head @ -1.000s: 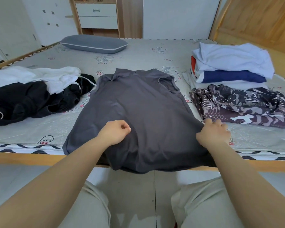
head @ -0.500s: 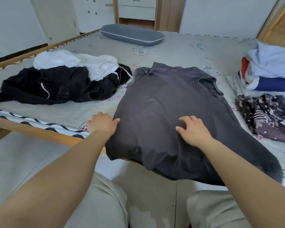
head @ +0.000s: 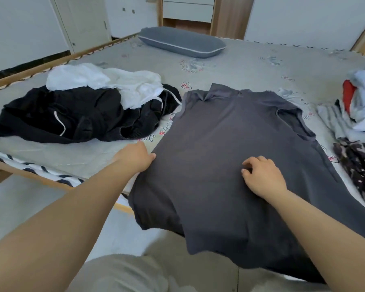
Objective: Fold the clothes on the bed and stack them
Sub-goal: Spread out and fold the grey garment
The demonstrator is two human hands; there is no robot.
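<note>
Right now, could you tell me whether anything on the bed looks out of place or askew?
The grey shirt lies askew, its hem hanging over the bed edge; the black and white clothes sit crumpled, unfolded.

A dark grey shirt (head: 230, 154) lies spread flat on the bed (head: 251, 66), collar away, its hem hanging over the near edge. Left of it sits a heap of black clothes (head: 72, 116) topped by white clothes (head: 114, 83); folded clothes (head: 362, 106) stack at right.

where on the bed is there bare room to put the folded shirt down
Bare mattress lies beyond the grey shirt, between the pillow and the shirt's collar. A smaller strip sits near the left hand, below the black and white pile. The right edge is crowded with clothes.
</note>
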